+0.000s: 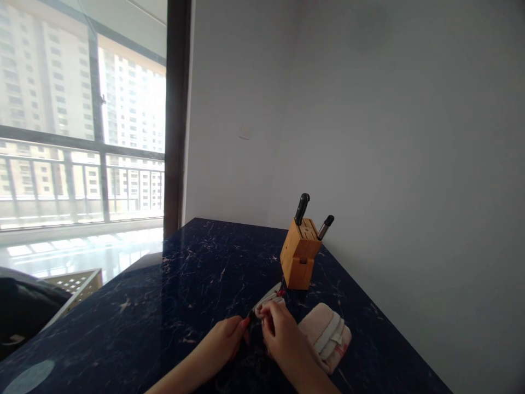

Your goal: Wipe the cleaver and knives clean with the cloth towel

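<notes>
My left hand (230,334) is closed around the dark handle of a knife (266,291), whose blade points away to the upper right. With bent fingers, my right hand (283,331) grips a small whitish cloth (259,311) against the blade. Part of the cloth, with a red patch near the blade's tip, shows beyond my knuckles. To the right of my right hand lies a folded pale pink and white towel (326,335). How far the cloth wraps the blade is hidden by my fingers.
A wooden knife block (298,262) stands ahead on the dark blue marbled table (217,262), with a black-handled knife (302,208) and another black-and-metal handle (326,226) in it. Grey walls border the table's back and right. A pale crate (88,287) and a dark bag-like thing (27,309) are at the left.
</notes>
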The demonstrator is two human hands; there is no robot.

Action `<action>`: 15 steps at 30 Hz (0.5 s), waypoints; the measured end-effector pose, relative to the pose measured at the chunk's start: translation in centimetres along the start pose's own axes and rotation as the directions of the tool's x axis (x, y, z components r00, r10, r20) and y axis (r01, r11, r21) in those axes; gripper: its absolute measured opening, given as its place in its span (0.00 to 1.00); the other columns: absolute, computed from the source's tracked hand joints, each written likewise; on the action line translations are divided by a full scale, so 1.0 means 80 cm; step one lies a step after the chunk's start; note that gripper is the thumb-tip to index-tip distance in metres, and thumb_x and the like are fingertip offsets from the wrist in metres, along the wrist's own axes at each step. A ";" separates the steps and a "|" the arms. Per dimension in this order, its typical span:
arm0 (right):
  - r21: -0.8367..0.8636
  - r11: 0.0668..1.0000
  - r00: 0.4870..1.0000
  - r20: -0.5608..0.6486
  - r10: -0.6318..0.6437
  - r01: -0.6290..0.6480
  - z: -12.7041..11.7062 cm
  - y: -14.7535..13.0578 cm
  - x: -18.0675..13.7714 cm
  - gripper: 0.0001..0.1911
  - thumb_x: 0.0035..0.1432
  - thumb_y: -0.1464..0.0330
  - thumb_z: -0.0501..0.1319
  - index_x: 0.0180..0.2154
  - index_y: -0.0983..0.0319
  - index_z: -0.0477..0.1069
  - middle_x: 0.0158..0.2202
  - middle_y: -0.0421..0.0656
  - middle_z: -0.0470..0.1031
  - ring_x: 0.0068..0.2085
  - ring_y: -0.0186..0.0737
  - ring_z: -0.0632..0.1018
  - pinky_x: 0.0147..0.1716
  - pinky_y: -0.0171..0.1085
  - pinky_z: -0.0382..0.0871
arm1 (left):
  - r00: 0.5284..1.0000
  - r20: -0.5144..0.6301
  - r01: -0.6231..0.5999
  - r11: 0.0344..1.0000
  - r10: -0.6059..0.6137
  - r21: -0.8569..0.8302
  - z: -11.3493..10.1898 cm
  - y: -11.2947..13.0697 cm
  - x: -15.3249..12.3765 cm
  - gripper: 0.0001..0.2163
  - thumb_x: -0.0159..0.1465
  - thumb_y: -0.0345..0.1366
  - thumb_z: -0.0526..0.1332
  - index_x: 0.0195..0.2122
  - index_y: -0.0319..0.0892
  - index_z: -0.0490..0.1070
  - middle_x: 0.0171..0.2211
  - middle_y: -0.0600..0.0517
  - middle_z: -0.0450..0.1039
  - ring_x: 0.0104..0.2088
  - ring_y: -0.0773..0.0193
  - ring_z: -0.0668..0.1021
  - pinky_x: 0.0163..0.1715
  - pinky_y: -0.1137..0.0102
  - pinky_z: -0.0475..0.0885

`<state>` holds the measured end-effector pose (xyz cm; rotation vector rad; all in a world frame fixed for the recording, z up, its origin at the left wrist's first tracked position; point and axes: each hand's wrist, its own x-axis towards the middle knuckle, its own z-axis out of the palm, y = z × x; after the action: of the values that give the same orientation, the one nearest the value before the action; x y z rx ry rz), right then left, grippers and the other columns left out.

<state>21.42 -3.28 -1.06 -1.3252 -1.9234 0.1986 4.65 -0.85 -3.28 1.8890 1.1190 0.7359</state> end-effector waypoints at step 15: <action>0.037 0.999 0.996 -0.083 0.009 -0.006 0.001 0.004 0.003 0.13 0.53 0.76 0.51 0.41 0.59 0.65 0.38 0.44 0.71 0.41 0.39 0.73 0.41 0.38 0.67 | 1.000 0.005 -0.027 0.999 0.027 0.021 -0.002 0.006 -0.003 0.23 0.62 0.53 0.40 0.25 0.41 0.64 0.14 0.59 0.57 0.16 0.70 0.62 0.17 0.76 0.56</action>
<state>21.58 -2.94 -1.14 -1.2966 -1.8369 0.1789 4.63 -1.18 -2.79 1.9258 1.1042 0.7371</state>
